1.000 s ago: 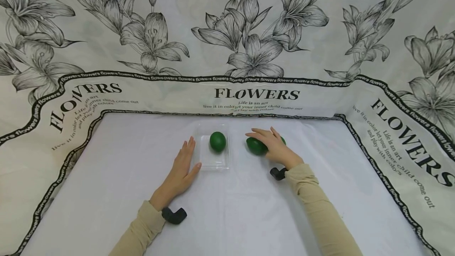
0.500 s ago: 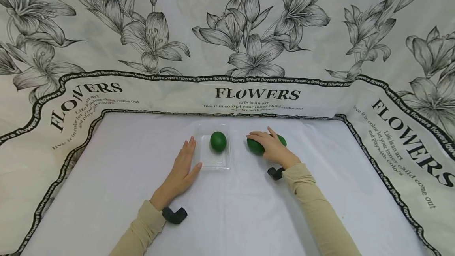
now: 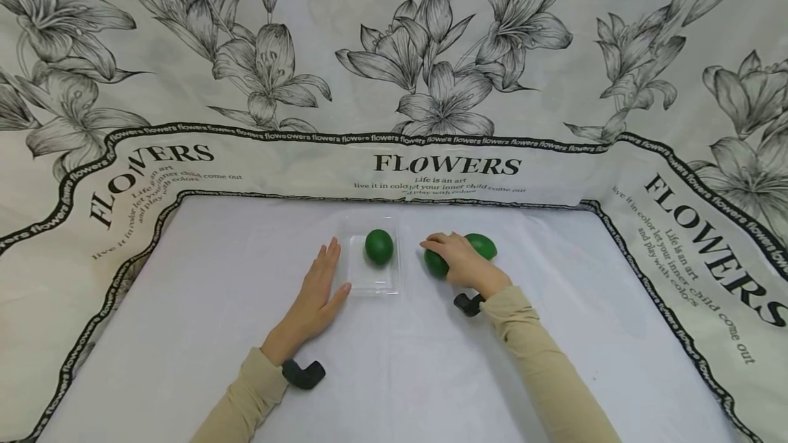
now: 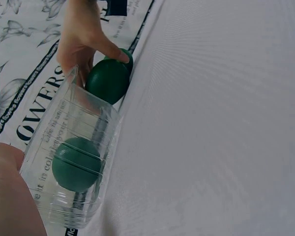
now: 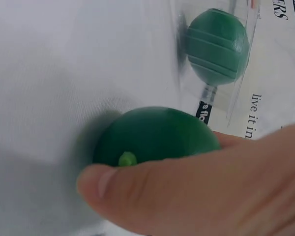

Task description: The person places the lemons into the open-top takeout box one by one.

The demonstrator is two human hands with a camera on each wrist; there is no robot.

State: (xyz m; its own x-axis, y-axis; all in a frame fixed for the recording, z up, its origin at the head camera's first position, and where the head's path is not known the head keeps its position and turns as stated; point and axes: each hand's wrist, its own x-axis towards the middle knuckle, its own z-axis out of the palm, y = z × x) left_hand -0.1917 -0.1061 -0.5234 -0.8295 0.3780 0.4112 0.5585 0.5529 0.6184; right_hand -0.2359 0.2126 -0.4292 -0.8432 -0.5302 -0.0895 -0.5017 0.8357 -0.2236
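My left hand [image 3: 314, 296] lies with straight fingers along the left side of a clear plastic box [image 3: 369, 286]. Inside the box sits one smooth green fruit [image 3: 378, 247], lime-like in shape. To the right of the box, my right hand [image 3: 463, 262] grips a second green fruit [image 3: 436, 264], thumb on the near side and fingers over the far side. A small light-green stem nub [image 5: 128, 159] shows beside the thumb in the right wrist view. Just behind that hand, a third green fruit [image 3: 481, 245] rests on the table, partly covered by the hand.
A white cloth covers the table [image 3: 382, 374]. Behind and to both sides stands a white curtain [image 3: 295, 163] printed with flowers and lettering. Black wrist mounts [image 3: 304, 374] stick out at both cuffs. The box's clear walls rise around the fruit in it.
My right hand has shifted left and toward me, its fingers curling round the nearer fruit, which has moved slightly away from the third fruit. The left hand and box have stayed in place.
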